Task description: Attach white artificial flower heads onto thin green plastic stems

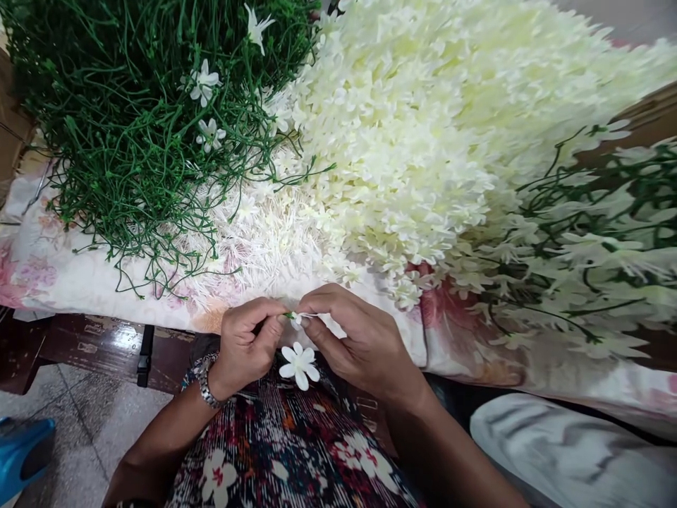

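Observation:
My left hand (246, 343) is closed in a pinch on a thin green stem (288, 315), a metal watch on its wrist. My right hand (355, 337) is pinched on a small white flower piece (302, 317) right at the stem's tip, so the two hands meet at the table's front edge. A white artificial flower (299, 365) hangs just below the hands, apparently on the same stem. Behind the hands lies a big heap of cream-white flower petals (438, 120) and, to the left, a tangle of bare green stems (132, 120).
A floral cloth (63, 275) covers the table. Finished sprigs with white flowers (597, 247) pile up at the right. A dark wooden bench (106, 346) and a blue object (24, 451) are lower left. White fabric (571, 451) lies lower right.

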Motion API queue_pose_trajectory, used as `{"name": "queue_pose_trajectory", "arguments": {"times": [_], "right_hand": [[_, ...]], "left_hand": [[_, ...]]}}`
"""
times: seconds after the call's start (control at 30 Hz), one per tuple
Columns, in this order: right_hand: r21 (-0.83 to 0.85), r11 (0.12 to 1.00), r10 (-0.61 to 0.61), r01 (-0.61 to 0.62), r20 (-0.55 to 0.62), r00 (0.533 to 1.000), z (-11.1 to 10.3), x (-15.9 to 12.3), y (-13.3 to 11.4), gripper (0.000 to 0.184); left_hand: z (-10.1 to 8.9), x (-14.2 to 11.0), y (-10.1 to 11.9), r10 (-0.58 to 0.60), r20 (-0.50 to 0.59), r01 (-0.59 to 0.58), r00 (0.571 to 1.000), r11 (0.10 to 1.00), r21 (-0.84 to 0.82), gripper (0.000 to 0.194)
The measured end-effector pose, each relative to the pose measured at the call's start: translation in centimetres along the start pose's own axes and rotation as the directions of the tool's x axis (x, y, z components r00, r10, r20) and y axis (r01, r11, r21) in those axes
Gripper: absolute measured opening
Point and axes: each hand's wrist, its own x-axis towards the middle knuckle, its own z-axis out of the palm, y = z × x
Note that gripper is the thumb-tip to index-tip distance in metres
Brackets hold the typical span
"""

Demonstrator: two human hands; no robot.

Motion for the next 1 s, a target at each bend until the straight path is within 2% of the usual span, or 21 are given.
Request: {"name": "queue_pose_trajectory", "arguments": {"times": [0.3,0.53,1.0], "right_hand": [[-0.05,0.998,-0.047,0.046,-0.003,0.999,0.41,-0.52,0.51,0.014],[-0.074,0.989,-0.128,0.129,0.024,0.991,0.34,-0.54,0.84,0.016],[0.034,0.995,-0.092,0.09,0.067,0.994,0.3,-0.34,0.99,0.019]], "left_hand": [[0.18,0.11,-0.01,0.019,-0.004,-0.019,1.0,0.999,0.04,0.011],[0.08,0.15,-0.05,0.022,0.011,-0.023,1.0,0.998,0.059,0.011],[0.22,0.05,-0.1,-0.005,0.023,0.005,1.0,1.0,0.004,0.013]]}}
